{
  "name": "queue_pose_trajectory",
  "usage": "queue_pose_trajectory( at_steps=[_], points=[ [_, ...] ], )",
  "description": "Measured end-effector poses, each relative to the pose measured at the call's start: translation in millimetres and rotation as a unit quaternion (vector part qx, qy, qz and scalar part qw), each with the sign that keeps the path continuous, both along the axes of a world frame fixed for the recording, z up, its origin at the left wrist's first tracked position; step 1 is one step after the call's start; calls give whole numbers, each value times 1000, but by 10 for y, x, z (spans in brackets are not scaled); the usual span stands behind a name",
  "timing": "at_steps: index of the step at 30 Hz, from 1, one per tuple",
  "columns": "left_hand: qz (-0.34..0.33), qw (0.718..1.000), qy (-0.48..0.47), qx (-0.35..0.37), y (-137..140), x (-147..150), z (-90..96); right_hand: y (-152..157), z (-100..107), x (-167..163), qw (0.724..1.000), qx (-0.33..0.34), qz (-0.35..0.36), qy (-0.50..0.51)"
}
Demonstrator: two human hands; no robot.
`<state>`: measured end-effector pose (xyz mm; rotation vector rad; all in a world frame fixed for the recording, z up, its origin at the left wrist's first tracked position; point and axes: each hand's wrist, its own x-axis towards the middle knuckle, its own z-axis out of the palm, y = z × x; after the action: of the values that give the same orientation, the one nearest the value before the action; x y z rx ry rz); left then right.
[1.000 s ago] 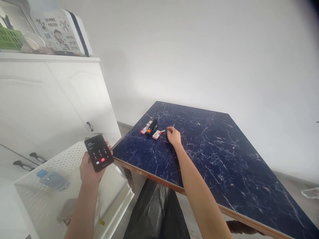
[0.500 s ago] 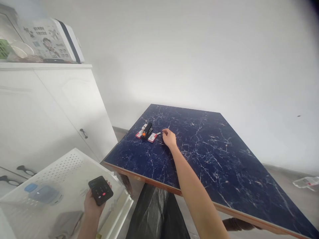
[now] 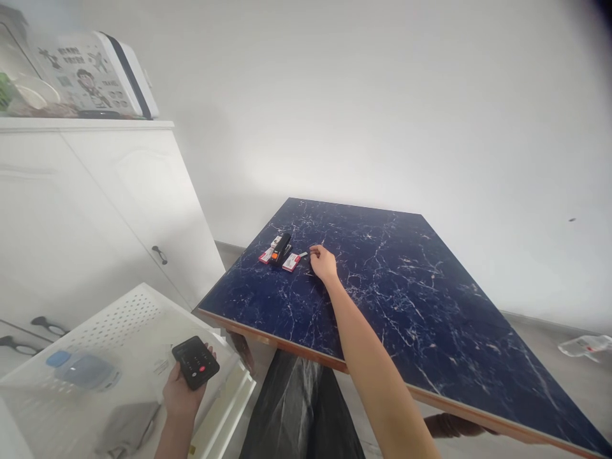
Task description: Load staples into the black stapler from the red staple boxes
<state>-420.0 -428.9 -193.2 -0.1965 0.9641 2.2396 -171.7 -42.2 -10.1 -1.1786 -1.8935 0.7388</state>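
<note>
My left hand (image 3: 184, 389) is wrapped around a black smartphone (image 3: 196, 362) with its lit screen facing up. On the blue table, my right hand (image 3: 324, 262) rests with fingers loosely bent and apart, and nothing shows between them. Just left of its fingertips is a small pale strip (image 3: 303, 254), perhaps staples, at the corner of a red and white box (image 3: 291, 262). Beyond that lies a black stapler (image 3: 281, 249) with an orange patch. Another red and white box (image 3: 266, 256) and a white box (image 3: 276, 241) sit against the stapler's far side.
The dark blue marbled table (image 3: 382, 287) has a wooden edge. At left stand a white cabinet (image 3: 119, 185) with a printed case (image 3: 90, 76) on top, and a pale surface (image 3: 143, 331) over a blue-capped bottle (image 3: 86, 370). A clear plastic bottle (image 3: 584, 346) lies on the floor at right.
The view has shifted slightly. My left hand with the smartphone has moved a little to the right. My right hand keeps its place beside the boxes.
</note>
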Motion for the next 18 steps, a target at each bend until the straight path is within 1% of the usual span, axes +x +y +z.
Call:
queue_pose_trajectory(
  at_steps=[4, 7, 9, 11, 14, 18],
  points=[
    [7, 999, 16, 32, -25, 5, 57, -11, 18, 2, 1000, -1, 0, -8],
    [20, 998, 7, 63, -25, -19, 122, -1, 7, 0, 1000, 1, 1, -9],
    [29, 997, -2, 76, -21, -43, 125, 2, 0, 0, 1000, 1, -1, -9],
    [27, 997, -10, 77, -14, -63, 76, -4, 5, 2, 1000, -3, 0, -9],
    [37, 997, -31, 64, -1, -69, -61, -24, 30, 8, 1000, -7, 3, -11],
    [39, 998, -45, 12, 7, -42, -228, -33, 50, 9, 1000, -7, 3, -14]
  ],
)
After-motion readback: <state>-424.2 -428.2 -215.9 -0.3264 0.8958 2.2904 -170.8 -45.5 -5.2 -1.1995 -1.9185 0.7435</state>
